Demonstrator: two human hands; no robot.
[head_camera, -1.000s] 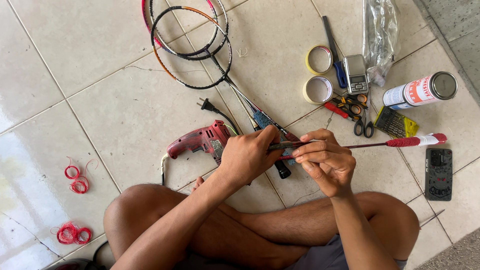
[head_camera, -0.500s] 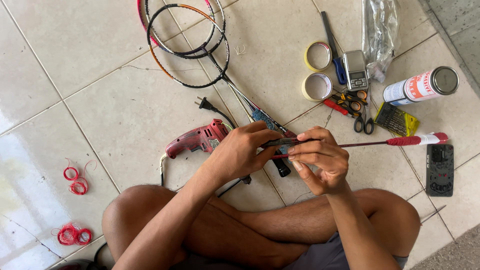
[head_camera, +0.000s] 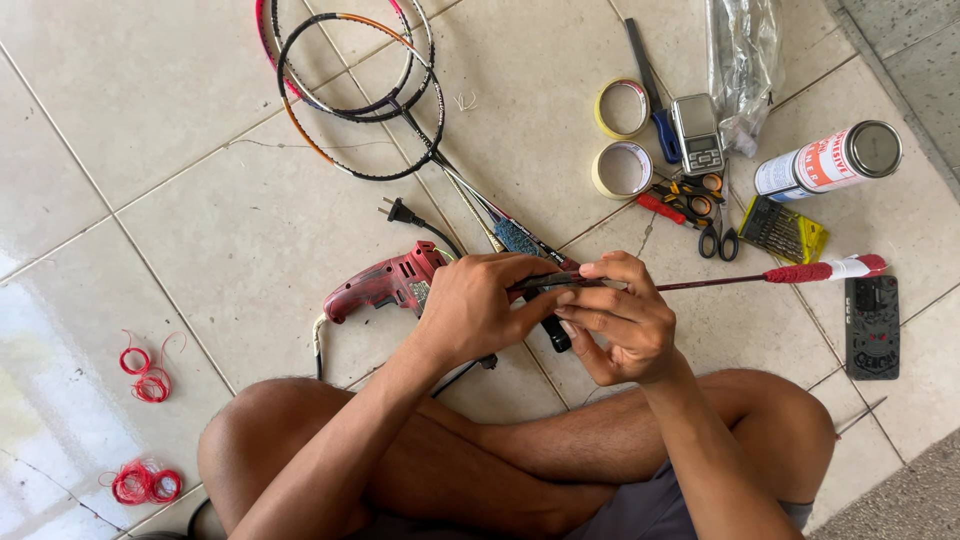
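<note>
A thin dark red racket shaft (head_camera: 730, 281) lies horizontally at centre frame, its red and white end pointing right. The left hand (head_camera: 475, 305) closes around its left end; the right hand (head_camera: 615, 320) pinches it just beside, fingers curled. Beneath sits a red power drill (head_camera: 380, 285); scissors (head_camera: 715, 225), tape rolls (head_camera: 622, 168) and a spray can (head_camera: 825, 162) lie upper right

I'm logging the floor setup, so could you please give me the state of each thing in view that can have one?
left hand: closed around the racket shaft
right hand: fingers pinching the same shaft
racket shaft: held level above the floor
red drill: lying on its side, plug loose on the tiles
scissors: lying flat
spray can: on its side
tape rolls: lying flat
</note>
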